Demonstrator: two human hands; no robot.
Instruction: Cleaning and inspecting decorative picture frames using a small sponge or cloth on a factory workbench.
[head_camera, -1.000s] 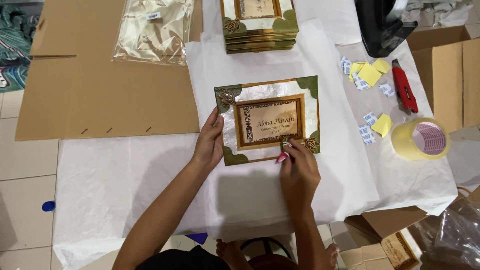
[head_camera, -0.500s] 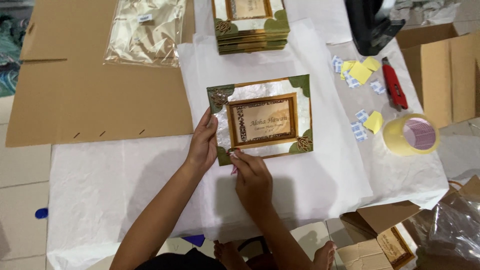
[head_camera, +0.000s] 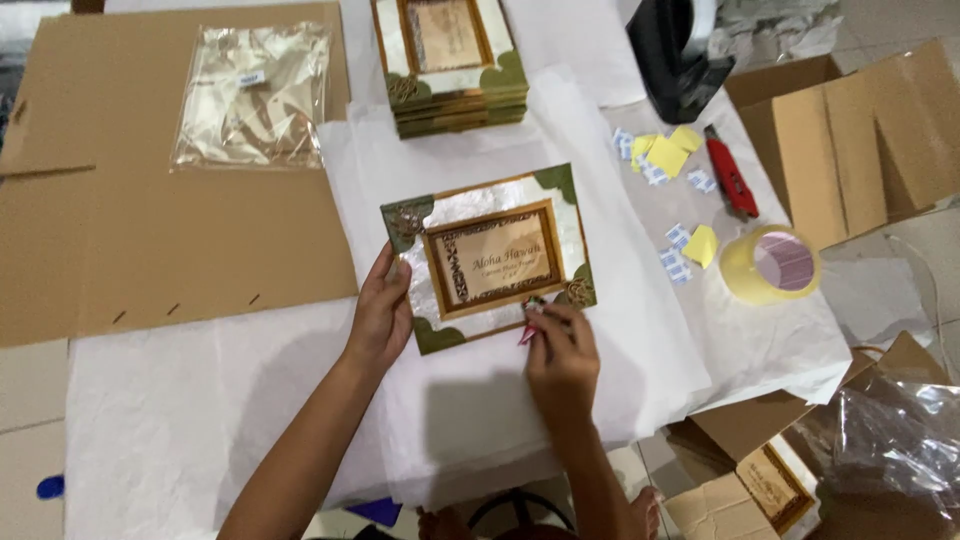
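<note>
Frame (head_camera: 488, 258) lies unwrapped on tissue paper (head_camera: 640, 330); your left hand (head_camera: 380, 315) steadies it, right hand (head_camera: 560, 350) seemingly pinching its lower edge.

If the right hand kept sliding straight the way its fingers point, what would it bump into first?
The right hand points up the picture, so it would probably cross the picture frame it already touches; beyond that, likely the stack of frames.

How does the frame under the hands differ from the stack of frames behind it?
The single frame lies alone on white paper, turned at a slant; the stack is several frames piled squarely. The left hand and right hand touch the single frame; the stack is untouched. Both share gold borders and green corners.
</note>
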